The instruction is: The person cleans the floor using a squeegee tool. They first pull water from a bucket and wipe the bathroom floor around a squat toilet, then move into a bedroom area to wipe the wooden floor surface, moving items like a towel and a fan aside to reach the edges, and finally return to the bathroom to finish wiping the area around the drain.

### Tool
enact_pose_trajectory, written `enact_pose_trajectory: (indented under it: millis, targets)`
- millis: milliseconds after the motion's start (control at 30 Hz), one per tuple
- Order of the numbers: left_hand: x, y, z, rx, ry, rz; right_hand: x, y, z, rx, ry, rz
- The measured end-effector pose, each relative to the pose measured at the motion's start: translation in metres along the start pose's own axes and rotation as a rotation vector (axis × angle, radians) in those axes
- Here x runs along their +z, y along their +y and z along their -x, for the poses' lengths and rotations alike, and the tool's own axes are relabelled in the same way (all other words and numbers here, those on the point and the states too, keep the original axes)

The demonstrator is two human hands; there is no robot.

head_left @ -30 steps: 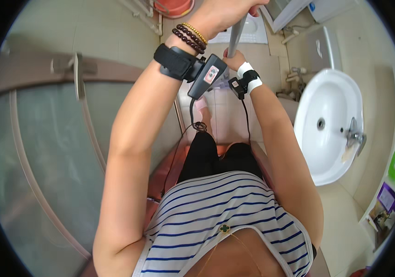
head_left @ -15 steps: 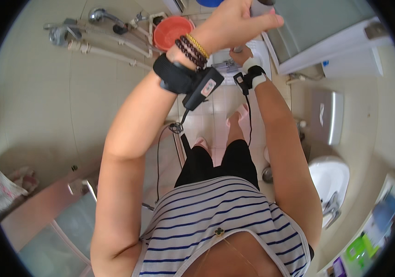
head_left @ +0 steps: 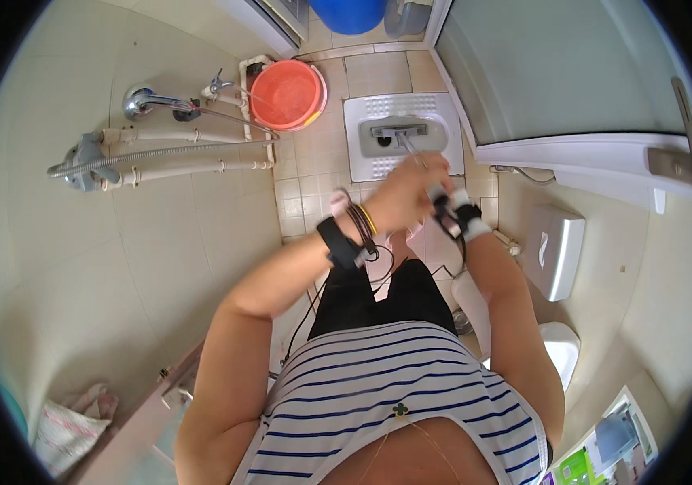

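Observation:
A mop with a thin pole and a narrow, flat grey head (head_left: pixel 398 131) reaches down over the white squat toilet (head_left: pixel 362 171) in the floor. Its head lies across the toilet's bowl, beside the dark drain hole. My left hand (head_left: pixel 405 192), blurred by motion, is closed round the upper part of the pole, and the grey grip end shows beside it. Close by, my right hand (head_left: pixel 438 168) is also closed at the pole, partly hidden behind my left hand and smeared. Both wrists carry black straps with small devices and cables.
An orange-red bucket (head_left: pixel 287 95) stands under a wall tap at the left. A shower hose and pipes (head_left: pixel 176 139) run along the left wall. A frosted glass door (head_left: pixel 556 73) is at the far right, with a silver dispenser (head_left: pixel 556 250) nearer. A blue tub (head_left: pixel 348 12) stands beyond the doorway.
My left hand has come down and nearer my body from high up, bringing the mop's grip end to my right hand. My right hand has drawn nearer too. The view has shifted, showing the whole toilet.

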State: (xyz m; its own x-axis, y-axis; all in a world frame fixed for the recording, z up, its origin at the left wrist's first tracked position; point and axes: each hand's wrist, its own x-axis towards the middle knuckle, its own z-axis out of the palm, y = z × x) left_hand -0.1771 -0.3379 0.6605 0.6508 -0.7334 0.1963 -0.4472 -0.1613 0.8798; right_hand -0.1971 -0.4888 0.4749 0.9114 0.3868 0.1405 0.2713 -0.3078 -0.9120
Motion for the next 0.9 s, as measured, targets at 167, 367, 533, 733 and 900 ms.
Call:
enact_pose_trajectory:
  millis: [167,367,533,733,900]
  targets:
    - [0.010,0.023,0.034,0.125,-0.334,-0.102,0.007,-0.066,0.047,0.929,0.035,-1.100]
    - [-0.052,0.030,0.018,0.213,-0.539,-0.027,0.007,-0.154,-0.004,1.077,0.278,-1.314]
    - [-0.141,0.118,-0.011,0.611,-0.240,0.122,0.006,-0.195,-0.057,1.192,0.646,-1.532]
    - [-0.182,0.115,0.002,0.625,-0.182,0.251,0.043,-0.159,-0.079,1.198,0.619,-1.580]
    - [-0.184,0.060,0.001,0.420,-0.293,0.277,0.081,-0.097,-0.080,1.306,0.701,-1.799]
